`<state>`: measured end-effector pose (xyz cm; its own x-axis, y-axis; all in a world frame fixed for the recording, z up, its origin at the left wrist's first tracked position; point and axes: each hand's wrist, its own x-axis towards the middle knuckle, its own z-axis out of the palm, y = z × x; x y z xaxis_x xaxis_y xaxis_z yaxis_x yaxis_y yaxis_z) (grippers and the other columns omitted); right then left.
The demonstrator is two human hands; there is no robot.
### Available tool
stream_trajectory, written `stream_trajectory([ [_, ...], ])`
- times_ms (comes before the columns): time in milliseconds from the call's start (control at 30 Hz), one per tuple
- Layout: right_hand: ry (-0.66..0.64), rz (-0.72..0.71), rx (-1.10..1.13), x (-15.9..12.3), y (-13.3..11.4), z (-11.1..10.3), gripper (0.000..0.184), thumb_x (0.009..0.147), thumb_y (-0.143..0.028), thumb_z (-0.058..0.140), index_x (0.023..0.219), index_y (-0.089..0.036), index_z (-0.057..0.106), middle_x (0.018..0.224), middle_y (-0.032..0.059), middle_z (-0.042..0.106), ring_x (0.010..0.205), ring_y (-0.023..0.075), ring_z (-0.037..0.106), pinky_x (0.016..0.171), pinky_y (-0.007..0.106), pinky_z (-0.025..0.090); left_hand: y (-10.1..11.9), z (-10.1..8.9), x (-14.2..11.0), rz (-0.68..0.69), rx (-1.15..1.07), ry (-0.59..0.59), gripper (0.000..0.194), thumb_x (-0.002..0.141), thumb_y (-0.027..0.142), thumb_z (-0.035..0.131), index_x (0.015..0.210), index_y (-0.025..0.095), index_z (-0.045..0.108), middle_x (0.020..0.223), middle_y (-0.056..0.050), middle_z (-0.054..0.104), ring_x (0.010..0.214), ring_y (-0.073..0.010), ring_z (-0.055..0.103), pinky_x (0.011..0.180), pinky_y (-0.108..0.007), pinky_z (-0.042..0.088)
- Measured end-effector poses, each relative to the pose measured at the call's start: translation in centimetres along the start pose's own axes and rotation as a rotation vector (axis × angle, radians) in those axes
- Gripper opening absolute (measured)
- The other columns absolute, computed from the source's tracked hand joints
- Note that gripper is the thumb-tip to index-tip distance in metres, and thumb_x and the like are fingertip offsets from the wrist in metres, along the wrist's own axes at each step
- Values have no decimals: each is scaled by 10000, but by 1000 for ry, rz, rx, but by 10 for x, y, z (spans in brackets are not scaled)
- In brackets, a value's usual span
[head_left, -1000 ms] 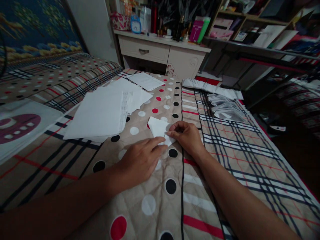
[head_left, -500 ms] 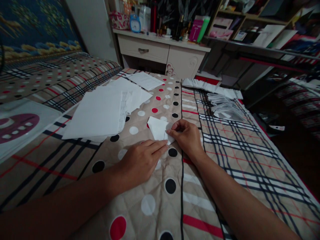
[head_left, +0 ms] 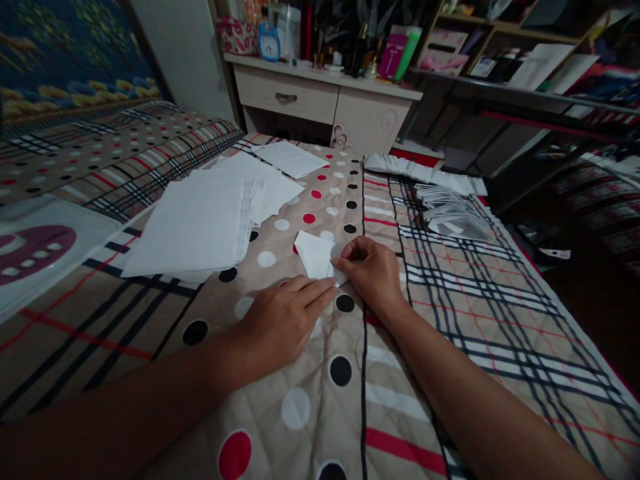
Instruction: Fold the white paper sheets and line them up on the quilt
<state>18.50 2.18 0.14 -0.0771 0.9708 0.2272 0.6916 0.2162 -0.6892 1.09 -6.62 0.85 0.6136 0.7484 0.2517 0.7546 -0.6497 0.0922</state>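
A small folded piece of white paper [head_left: 313, 253] lies on the patterned bedspread [head_left: 320, 400] in front of me. My left hand [head_left: 285, 317] rests flat with its fingers stretched out, the tips pressing on the paper's near edge. At the paper's right side, my right hand [head_left: 373, 270] pinches a flap between thumb and curled forefinger. The fingers partly cover that right end of the paper.
Left of the hands is a stack of white sheets [head_left: 190, 223], some with writing, and a plastic packet [head_left: 30, 250] beside it. Folded paper pieces [head_left: 453, 210] are piled at the right, near a long row of folded paper [head_left: 425, 172]. A dresser [head_left: 285, 93] stands beyond the bed.
Both hands and the folded paper stay almost in the same place. The view has shifted very slightly.
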Motion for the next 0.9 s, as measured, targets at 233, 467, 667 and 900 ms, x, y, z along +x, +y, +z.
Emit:
stream_trajectory([
  [233,0,0,-66,-2,-4,0,119,686,-269,728,685,-211,624,649,-42,657,591,128,567,578,258,346,-3,5,2,3,-52,20,442,856,99,484,1287,111,580,1363,-73,586,1265,-273,506,1027,-439,489],
  [467,-46,-24,-10,-1,1,-2,125,708,-277,730,741,-214,628,720,-26,672,655,144,596,644,270,401,-6,8,3,43,-73,40,457,823,73,470,1263,86,594,1342,-116,598,1287,-258,518,1049,-409,490],
  [667,-75,-182,51,-3,15,-13,443,618,-354,830,987,-198,643,1008,55,646,913,212,592,785,328,453,-6,9,3,89,-40,105,446,832,61,455,1252,85,602,1287,-124,636,1248,-268,555,1014,-419,520],
  [900,-83,-177,-69,-6,13,-12,491,608,-295,839,1034,-200,614,1058,72,620,994,249,563,863,388,437,-7,12,3,112,-18,141,430,835,60,457,1233,74,617,1280,-142,637,1239,-287,562,988,-442,539],
])
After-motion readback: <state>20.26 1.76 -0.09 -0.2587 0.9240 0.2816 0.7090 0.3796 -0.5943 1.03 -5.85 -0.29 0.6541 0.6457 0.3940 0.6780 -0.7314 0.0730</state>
